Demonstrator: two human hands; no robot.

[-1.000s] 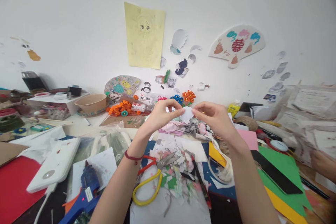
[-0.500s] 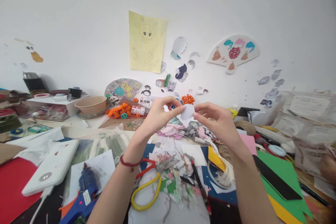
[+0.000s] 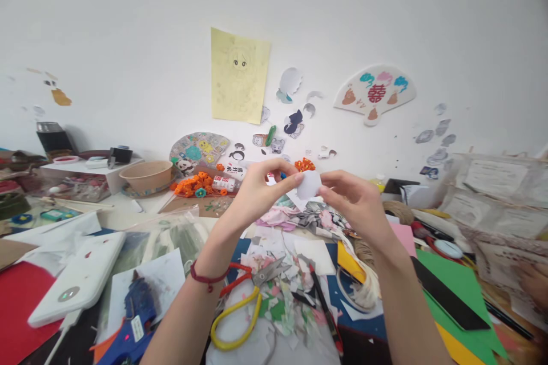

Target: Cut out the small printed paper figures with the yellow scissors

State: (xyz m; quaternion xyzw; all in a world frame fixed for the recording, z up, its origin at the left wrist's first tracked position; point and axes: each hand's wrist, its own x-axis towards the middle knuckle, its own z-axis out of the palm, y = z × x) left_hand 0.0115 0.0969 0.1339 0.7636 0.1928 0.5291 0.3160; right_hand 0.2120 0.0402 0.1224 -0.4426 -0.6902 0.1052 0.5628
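Raised above the table, a small piece of white paper (image 3: 309,185) with a rounded edge and a pointed lower flap is held up in front of me. My left hand (image 3: 269,189) pinches its left side between thumb and fingers. At the right edge, the thumb and fingertips of my right hand (image 3: 354,197) close on the same piece. Below my hands lie scissors (image 3: 258,280) with one red and one yellow handle, partly over a heap of paper scraps (image 3: 282,296). A dark pen-like tool (image 3: 322,301) rests to the right of them.
A blue glue gun (image 3: 139,313) and a white power bank (image 3: 81,274) with a cable lie at left. On the right are green paper (image 3: 471,296) and a black phone-like slab (image 3: 447,293). Another person's hand (image 3: 533,282) shows at the far right edge.
My view has tilted and shifted slightly, so the wall items sit a little lower. The white paper has turned slightly between my fingers, and both hands still grip it.
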